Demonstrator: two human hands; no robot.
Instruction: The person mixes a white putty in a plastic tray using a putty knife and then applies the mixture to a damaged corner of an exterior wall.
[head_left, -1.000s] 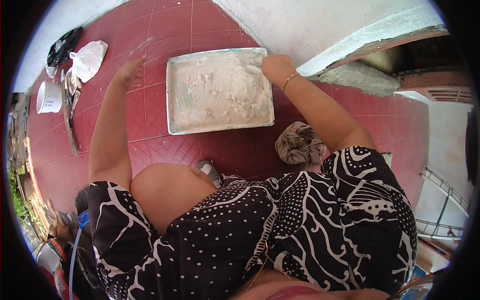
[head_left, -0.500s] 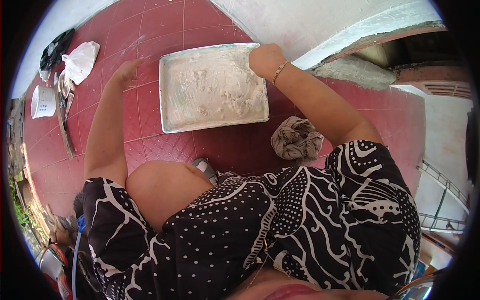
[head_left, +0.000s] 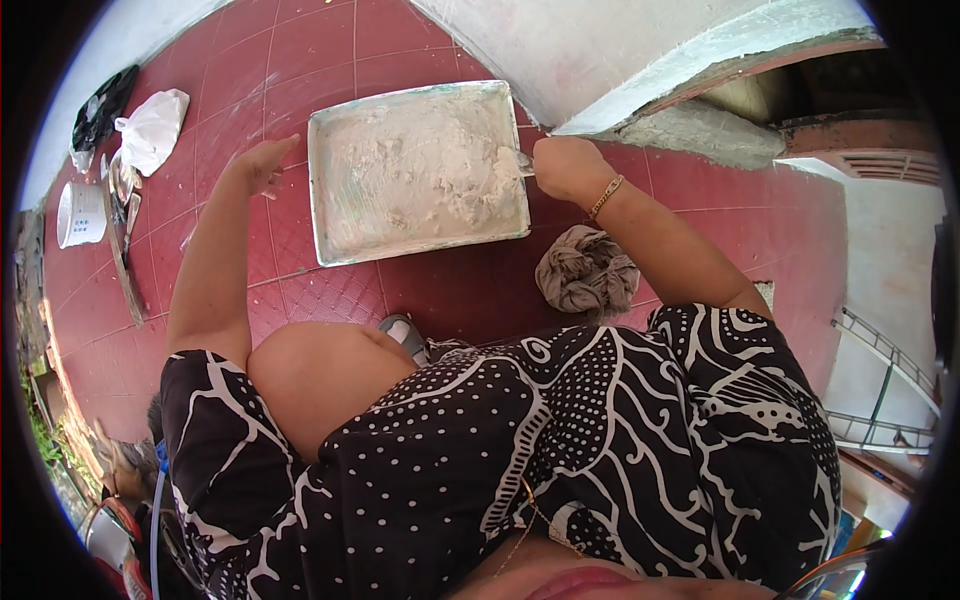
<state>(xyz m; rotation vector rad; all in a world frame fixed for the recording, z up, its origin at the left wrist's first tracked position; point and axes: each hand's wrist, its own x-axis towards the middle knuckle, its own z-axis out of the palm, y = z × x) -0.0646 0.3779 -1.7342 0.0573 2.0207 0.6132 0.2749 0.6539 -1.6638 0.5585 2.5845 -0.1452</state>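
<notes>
A shallow rectangular tray point(head_left: 316, 215) sits on the red floor, its rim smeared with white and green. Thick, pale pinkish-beige paste point(head_left: 420, 160) covers its bottom, smoother on the left and lumpy toward the right. Just beyond the tray's right rim, my right hand point(head_left: 572, 170) is closed round a scraper point(head_left: 525, 164). Only a short piece of its greyish blade shows, reaching the paste; the handle is hidden in my fist. My left hand point(head_left: 265, 166) hovers left of the tray, empty, with fingers apart, not touching the rim.
A crumpled grey-brown cloth point(head_left: 588, 270) lies below my right forearm. At far left are a white tub point(head_left: 82, 214), a long wooden strip point(head_left: 122, 260), several small tools, a white plastic bag point(head_left: 153, 130) and a black one point(head_left: 104, 108). A white wall point(head_left: 590, 50) stands behind the tray.
My right hand has moved right and down, off the tray's right rim, drawing the scraper with it. My left hand has shifted slightly, its fingers now stretched toward the tray.
</notes>
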